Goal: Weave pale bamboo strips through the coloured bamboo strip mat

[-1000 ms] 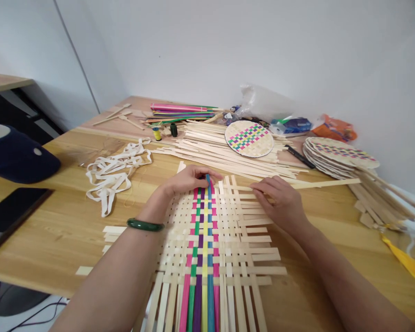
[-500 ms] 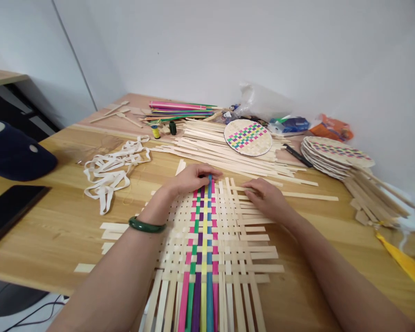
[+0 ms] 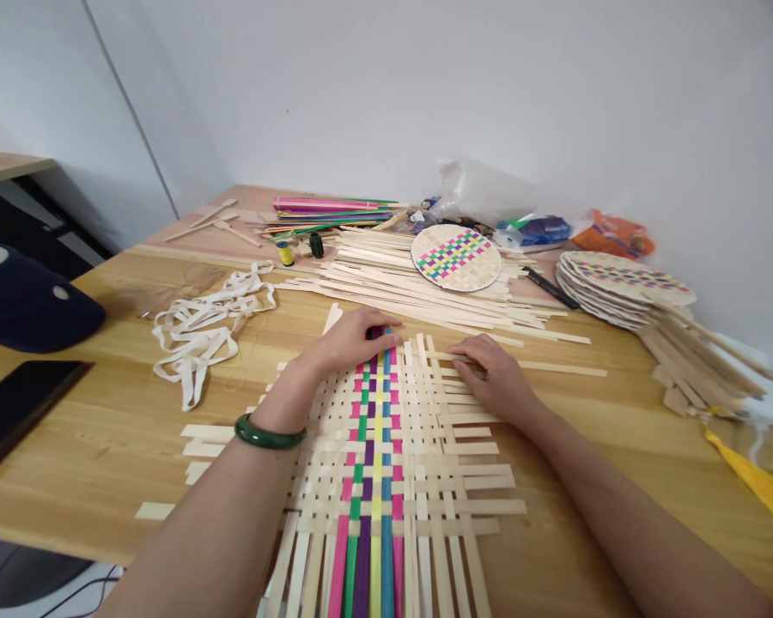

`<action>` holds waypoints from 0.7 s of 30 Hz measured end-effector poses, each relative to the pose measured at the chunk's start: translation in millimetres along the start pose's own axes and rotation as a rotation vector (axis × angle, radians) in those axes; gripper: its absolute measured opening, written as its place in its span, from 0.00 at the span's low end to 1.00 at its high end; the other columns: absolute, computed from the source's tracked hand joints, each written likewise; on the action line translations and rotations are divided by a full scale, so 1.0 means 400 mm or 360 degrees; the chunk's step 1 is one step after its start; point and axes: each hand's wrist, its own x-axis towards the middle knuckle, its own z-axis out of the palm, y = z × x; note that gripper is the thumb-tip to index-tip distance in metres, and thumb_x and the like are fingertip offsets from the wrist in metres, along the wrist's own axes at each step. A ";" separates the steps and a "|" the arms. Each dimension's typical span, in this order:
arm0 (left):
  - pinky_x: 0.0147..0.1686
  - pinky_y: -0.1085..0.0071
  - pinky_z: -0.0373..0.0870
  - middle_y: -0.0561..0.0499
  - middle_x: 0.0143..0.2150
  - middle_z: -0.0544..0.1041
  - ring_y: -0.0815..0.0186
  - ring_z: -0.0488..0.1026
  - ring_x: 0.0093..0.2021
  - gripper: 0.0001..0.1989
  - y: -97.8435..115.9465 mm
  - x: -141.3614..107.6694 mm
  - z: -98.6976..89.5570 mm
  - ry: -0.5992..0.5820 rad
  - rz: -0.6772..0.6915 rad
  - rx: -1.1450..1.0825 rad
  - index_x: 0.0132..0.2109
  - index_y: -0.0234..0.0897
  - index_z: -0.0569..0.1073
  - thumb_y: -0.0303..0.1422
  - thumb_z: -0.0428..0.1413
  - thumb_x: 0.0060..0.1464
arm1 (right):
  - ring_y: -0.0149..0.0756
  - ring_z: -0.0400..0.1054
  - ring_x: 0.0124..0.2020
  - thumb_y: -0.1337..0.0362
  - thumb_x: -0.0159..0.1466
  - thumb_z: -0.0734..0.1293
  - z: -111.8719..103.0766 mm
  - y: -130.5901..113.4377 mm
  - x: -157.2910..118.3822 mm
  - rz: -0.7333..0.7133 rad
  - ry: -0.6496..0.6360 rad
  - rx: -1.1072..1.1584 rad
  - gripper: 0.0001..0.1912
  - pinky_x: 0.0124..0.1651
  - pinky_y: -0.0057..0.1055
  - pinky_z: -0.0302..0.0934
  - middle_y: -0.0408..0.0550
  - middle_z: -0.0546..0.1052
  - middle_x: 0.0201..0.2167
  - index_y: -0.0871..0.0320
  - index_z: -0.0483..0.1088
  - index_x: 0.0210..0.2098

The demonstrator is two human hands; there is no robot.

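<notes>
The mat (image 3: 386, 463) of woven strips lay at the worktop's near edge, its coloured strips (image 3: 374, 549) running lengthwise away from the person. At its far end the left hand (image 3: 351, 339) pressed flat, fingers together, on the coloured tips. The right hand (image 3: 493, 378), just beside, held its fingers down on a loose strip (image 3: 554, 367) lying crosswise, its long axis toward the right edge, nearer that hand.

Wall: plain white (image 3: 489, 77), evenly lit
Table: light wood grain (image 3: 90, 446), set against the wall
Left side: second wooden surface (image 3: 6, 163) above dark furniture
</notes>
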 end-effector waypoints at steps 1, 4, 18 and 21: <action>0.48 0.66 0.68 0.44 0.45 0.79 0.59 0.75 0.45 0.19 0.000 0.000 0.000 -0.0004 0.0011 0.0013 0.49 0.35 0.79 0.41 0.56 0.57 | 0.41 0.71 0.38 0.68 0.64 0.63 0.000 0.000 0.000 -0.0002 0.0004 0.0002 0.07 0.42 0.40 0.68 0.50 0.78 0.35 0.55 0.73 0.39; 0.44 0.68 0.68 0.47 0.39 0.78 0.63 0.74 0.41 0.12 0.000 0.001 0.000 -0.0019 0.0017 0.0010 0.44 0.37 0.80 0.37 0.57 0.57 | 0.41 0.71 0.39 0.69 0.64 0.63 0.001 0.001 -0.001 -0.0016 0.0025 0.0003 0.08 0.42 0.40 0.68 0.49 0.78 0.35 0.54 0.73 0.39; 0.55 0.64 0.66 0.44 0.49 0.77 0.61 0.73 0.51 0.11 -0.011 0.012 0.003 0.0233 0.0063 -0.0239 0.44 0.35 0.79 0.35 0.56 0.58 | 0.40 0.71 0.41 0.67 0.65 0.64 -0.013 0.002 0.003 0.0006 -0.0007 0.0022 0.09 0.45 0.40 0.68 0.49 0.79 0.38 0.54 0.74 0.42; 0.56 0.64 0.65 0.44 0.47 0.78 0.60 0.73 0.52 0.10 -0.001 0.009 -0.025 0.0466 0.0004 -0.0236 0.43 0.34 0.79 0.33 0.55 0.58 | 0.41 0.71 0.43 0.65 0.65 0.64 -0.046 0.007 0.013 0.0001 0.0060 -0.0027 0.08 0.48 0.42 0.67 0.50 0.79 0.39 0.54 0.74 0.42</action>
